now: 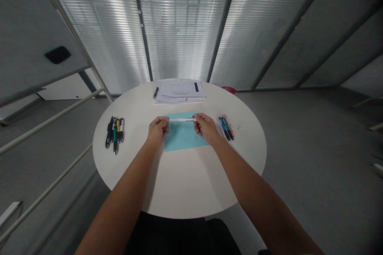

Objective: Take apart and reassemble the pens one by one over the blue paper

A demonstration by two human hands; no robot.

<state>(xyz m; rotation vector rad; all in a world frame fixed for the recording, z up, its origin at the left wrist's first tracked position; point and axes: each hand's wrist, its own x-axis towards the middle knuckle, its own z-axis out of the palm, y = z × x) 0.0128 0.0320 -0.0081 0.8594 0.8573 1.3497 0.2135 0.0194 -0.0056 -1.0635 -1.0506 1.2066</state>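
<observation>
Pen (181, 119) lying crosswise, its long axis left to right above one blue sheet (185, 137), we pinch its ends between left hand (158, 129) and right hand (205, 125). Beyond sits one paper stack (178, 89); rightward, blue pen (224, 128) and green pen (228, 128); leftward, overlapping pens (115, 132) we cannot count surely.

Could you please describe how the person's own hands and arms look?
The left hand and right hand are bare, without gloves. No sleeves or watch show on the forearms. Black clothing covers the lap.
</observation>
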